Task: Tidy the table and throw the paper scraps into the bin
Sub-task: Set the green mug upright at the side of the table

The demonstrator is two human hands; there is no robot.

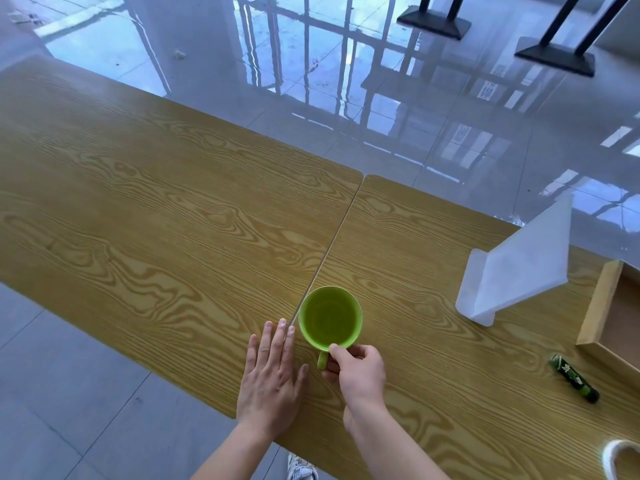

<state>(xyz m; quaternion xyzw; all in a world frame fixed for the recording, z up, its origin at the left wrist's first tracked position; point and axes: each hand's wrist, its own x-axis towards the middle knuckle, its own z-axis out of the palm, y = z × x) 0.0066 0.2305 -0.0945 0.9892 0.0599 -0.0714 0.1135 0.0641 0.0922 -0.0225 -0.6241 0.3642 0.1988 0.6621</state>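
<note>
We pinch the handle of the green cup (330,318) with our right hand (360,372), while our left hand (273,375) lies flat, fingers spread, holding nothing, on the table (138,209).

Only the small dark green tube (574,377) lying on the wood-grain counter (173,220) carries any print: pale characters run along its side, perhaps a brand name, but they are too small and blurred to read.

Bright daylight, floor (381,98) glare, edge distortion
</note>
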